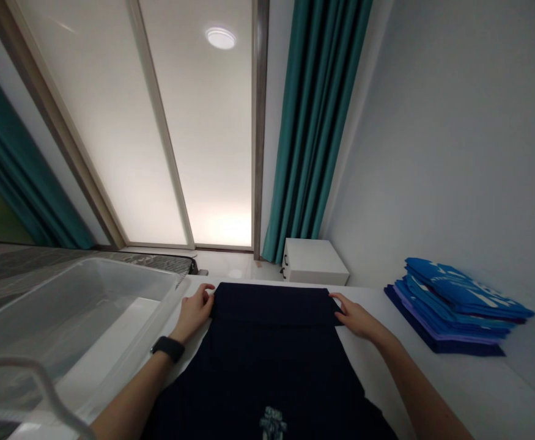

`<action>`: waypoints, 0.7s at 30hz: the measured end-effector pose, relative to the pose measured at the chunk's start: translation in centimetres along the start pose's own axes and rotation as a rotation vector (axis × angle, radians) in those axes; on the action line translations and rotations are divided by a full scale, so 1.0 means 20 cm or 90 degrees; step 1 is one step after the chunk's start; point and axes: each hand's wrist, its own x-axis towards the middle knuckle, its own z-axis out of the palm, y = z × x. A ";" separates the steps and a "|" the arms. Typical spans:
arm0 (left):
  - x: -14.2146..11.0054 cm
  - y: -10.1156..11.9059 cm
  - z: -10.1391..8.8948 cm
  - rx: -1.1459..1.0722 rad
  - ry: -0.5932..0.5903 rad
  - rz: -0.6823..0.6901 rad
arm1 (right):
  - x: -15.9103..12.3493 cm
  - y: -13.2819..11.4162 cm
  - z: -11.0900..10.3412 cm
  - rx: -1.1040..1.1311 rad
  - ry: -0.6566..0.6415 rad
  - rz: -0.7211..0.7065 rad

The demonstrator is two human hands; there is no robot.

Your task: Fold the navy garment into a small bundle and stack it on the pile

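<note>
A dark navy T-shirt [276, 360] lies spread on a white table, its far end folded over into a straight band. A small pale print shows near the bottom of the view. My left hand [198, 311], with a dark watch on the wrist, has its fingers curled at the band's left corner, gripping the cloth. At the opposite corner, my right hand [354, 316] pinches the band's right edge between thumb and fingers. The fingertips of both hands are partly hidden by the fabric.
A clear plastic bin [111, 360] stands left of the table, with a pale curved bar [42, 379] in front. Folded blue and purple clothes [460, 311] are stacked at right, near the wall. Beyond the table are a white cabinet [315, 260] and a teal curtain [317, 134].
</note>
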 end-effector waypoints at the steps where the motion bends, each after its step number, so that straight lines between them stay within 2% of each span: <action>1: 0.00 -0.01 0.00 -0.003 0.007 0.001 | 0.00 0.00 -0.01 0.011 0.000 -0.006; 5: 0.00 -0.02 -0.01 0.009 0.017 -0.022 | -0.02 -0.02 -0.02 0.031 -0.008 -0.013; 12: -0.01 0.05 -0.02 0.082 -0.030 -0.042 | -0.02 -0.03 0.00 -0.060 -0.058 0.007; 17: 0.01 0.03 -0.02 0.063 -0.042 -0.057 | -0.02 -0.09 0.01 -0.210 0.054 -0.051; 21: 0.01 0.01 -0.01 0.057 -0.037 -0.041 | -0.02 -0.26 0.09 -0.283 0.076 -0.093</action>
